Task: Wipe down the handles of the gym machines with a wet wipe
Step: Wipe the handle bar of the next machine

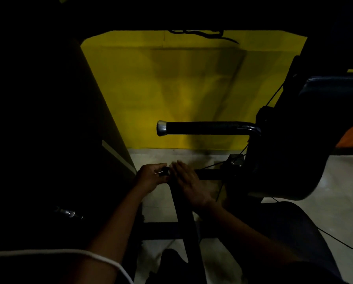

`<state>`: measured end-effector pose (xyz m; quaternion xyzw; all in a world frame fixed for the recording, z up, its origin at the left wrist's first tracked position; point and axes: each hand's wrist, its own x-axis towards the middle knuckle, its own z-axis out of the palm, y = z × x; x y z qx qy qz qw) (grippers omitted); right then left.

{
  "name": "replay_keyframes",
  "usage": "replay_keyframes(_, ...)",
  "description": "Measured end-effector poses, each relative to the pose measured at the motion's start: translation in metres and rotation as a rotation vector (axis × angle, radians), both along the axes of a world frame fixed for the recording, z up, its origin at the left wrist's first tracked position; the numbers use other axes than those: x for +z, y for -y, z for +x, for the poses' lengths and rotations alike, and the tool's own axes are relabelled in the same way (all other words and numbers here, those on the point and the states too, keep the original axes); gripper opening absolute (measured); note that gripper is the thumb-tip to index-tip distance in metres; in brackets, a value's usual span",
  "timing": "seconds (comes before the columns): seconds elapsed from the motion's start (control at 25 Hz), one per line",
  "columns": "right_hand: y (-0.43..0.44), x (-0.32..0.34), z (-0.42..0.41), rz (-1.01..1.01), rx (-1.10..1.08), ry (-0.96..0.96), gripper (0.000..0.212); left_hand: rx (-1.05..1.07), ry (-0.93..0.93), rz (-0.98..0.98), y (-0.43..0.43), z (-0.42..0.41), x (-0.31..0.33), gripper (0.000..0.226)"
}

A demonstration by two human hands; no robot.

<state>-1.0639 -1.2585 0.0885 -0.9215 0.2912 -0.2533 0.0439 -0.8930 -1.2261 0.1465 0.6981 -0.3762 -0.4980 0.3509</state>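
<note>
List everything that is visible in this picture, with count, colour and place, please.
handle: one, black with silver end cap, centre, horizontal
wall: one, yellow, behind the handle
floor: one, pale grey, below the wall
frame bars: several, black, on the floor
cord: one, white, bottom left
small dark thing: one, in the left hand, too dim to identify
left hand: one, fingers curled round the small dark thing
right hand: one, fingers straight, over a frame bar

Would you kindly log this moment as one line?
left hand: gripping small dark object | right hand: open beside it | black-gripped handle with chrome cap: untouched
</note>
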Motion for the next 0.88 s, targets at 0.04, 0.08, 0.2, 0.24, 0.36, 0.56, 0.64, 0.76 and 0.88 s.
replay_keyframes(0.04, 0.003, -0.006, -0.009, -0.016, 0.077, -0.014, 0.064, 0.013, 0.027, -0.006, 0.001, 0.0, -0.001, 0.057)
replay_keyframes(0.08, 0.003, -0.009, -0.021, -0.024, 0.111, -0.038, 0.063, 0.021, 0.058, -0.009, 0.001, -0.001, -0.002, 0.056)
replay_keyframes(0.2, 0.004, 0.013, -0.029, 0.042, -0.077, -0.073, 0.045, 0.045, 0.116, -0.016, 0.005, -0.001, -0.006, 0.052)
replay_keyframes(0.24, 0.009, 0.03, -0.018, 0.137, -0.194, -0.13, 0.038, 0.053, 0.123, -0.011, 0.006, -0.002, -0.005, 0.051)
replay_keyframes(0.36, 0.041, 0.064, 0.028, 0.534, -0.35, -0.483, 0.034, 0.074, 0.152, 0.019, 0.01, -0.003, -0.006, 0.063)
replay_keyframes(0.56, 0.035, 0.062, 0.026, 0.536, -0.088, -0.283, 0.052, 0.15, 0.112, 0.129, 0.013, 0.0, -0.003, 0.072)
replay_keyframes(0.64, 0.027, 0.047, 0.002, 0.383, -0.064, -0.101, 0.056, 0.175, 0.022, 0.167, 0.007, -0.002, 0.001, 0.072)
replay_keyframes(0.76, 0.039, 0.037, 0.015, 0.43, -0.267, -0.123, 0.059, 0.219, -0.077, 0.194, 0.004, -0.006, 0.006, 0.067)
replay_keyframes(0.88, 0.034, 0.043, 0.038, 0.445, -0.13, -0.243, 0.073, 0.241, -0.19, 0.227, 0.003, -0.002, 0.01, 0.06)
